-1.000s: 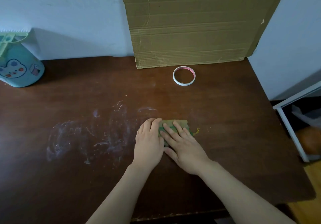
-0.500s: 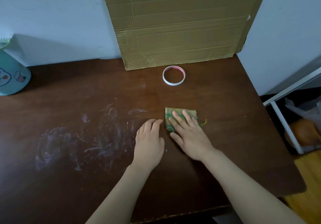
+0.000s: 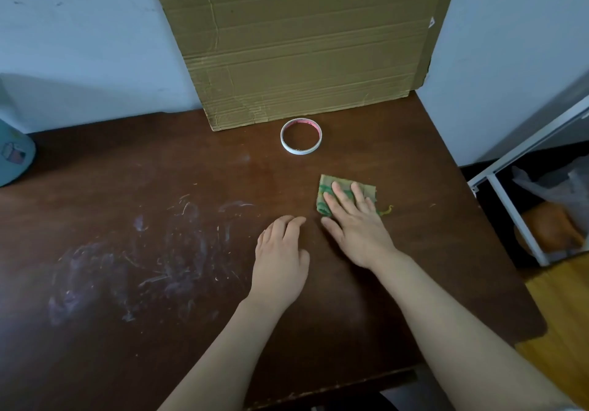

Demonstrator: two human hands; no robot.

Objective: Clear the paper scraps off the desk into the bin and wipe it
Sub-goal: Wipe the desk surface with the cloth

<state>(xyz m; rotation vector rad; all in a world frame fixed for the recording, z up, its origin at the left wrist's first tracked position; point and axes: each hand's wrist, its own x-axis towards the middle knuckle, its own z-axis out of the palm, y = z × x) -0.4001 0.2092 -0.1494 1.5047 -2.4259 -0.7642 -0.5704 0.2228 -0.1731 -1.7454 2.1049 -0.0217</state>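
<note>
Hands lie flat, right (image 3: 357,229) pressing cloth (image 3: 345,195), left (image 3: 280,257) resting on table (image 3: 127,331): wiping step, smudges (image 3: 134,267) likely next.

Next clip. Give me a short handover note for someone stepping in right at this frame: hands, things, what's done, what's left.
Right hand: flat, fingers straight, pressing the green cloth onto the desk, right of centre.
Left hand: flat on the desk beside it, holding nothing.
Tape ring lies in front of the cardboard sheet at the back.
Done: no sizeable paper scraps show on the desk.
Left: whitish smears and fine flecks cover the left half; that area looks unwiped.
</note>
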